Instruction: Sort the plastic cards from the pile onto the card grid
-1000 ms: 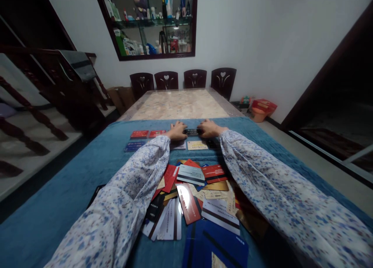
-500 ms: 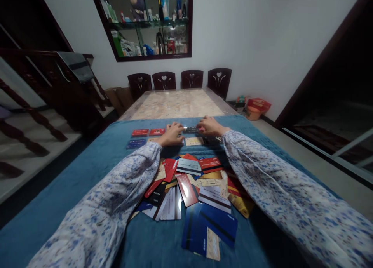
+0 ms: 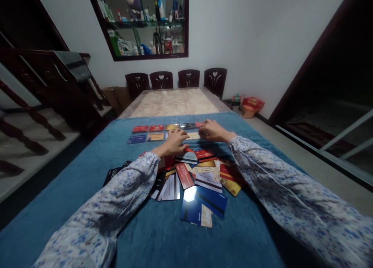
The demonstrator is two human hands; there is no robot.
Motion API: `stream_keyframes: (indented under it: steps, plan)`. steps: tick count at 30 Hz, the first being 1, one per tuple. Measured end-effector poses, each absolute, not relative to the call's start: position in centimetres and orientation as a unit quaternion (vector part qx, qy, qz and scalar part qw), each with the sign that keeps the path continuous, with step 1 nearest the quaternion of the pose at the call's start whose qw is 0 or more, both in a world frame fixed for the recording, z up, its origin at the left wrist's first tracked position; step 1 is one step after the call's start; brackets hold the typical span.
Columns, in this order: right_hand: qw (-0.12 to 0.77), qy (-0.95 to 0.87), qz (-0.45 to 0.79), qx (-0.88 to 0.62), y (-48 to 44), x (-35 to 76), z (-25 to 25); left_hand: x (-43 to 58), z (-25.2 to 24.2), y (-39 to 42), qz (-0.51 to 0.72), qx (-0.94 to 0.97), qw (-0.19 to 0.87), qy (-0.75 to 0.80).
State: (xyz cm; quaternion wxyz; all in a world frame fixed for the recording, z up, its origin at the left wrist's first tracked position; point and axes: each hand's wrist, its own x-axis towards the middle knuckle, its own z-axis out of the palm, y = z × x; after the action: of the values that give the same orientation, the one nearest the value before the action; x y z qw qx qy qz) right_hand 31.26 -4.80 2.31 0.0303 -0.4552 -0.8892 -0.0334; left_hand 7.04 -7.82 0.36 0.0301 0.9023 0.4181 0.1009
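My left hand (image 3: pixel 174 142), its fingers apart, hovers between two rows of plastic cards and a loose pile of cards (image 3: pixel 208 182). It covers part of the front row. My right hand (image 3: pixel 215 131) is at the right end of the rows, its fingers curled downward and together. Just beyond its fingertips lies a red card (image 3: pixel 198 125); a cream card (image 3: pixel 193 135) is to their left. What sits under these fingers is hidden. The back row also has a black card (image 3: pixel 187 126) and a gold card (image 3: pixel 172 127). An orange card (image 3: pixel 155 137) and a blue card (image 3: pixel 137 139) lie in front.
A blue cloth (image 3: pixel 244 229) covers the near part of the stone-topped table (image 3: pixel 175 103). Dark chairs (image 3: pixel 189 78) stand at its far end. Several black cards (image 3: pixel 112 174) lie beside my left sleeve. An orange bucket (image 3: pixel 247 112) is on the floor at right.
My left hand has drawn back from the back row toward the pile, uncovering gold and orange cards. My right hand has shifted slightly nearer, leaving the red card in the back row.
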Motion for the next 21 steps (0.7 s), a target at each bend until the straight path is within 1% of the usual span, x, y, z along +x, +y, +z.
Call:
stream_keyframes:
  steps: [4, 15, 21]
  plan:
    - [0.033, -0.892, -0.025, -0.451, -6.7, 32.2, 1.7, 8.0, 0.2, -9.9, 0.108, 0.907, 0.028, 0.407]
    - [0.092, -0.899, -0.002, -0.429, -10.5, 34.9, -1.2, 10.1, -0.8, -13.2, 0.107, 0.917, 0.016, 0.384]
    - [0.096, -0.904, 0.023, -0.416, -12.0, 35.2, -2.0, 10.4, -1.4, -14.0, 0.088, 0.92, 0.014, 0.382]
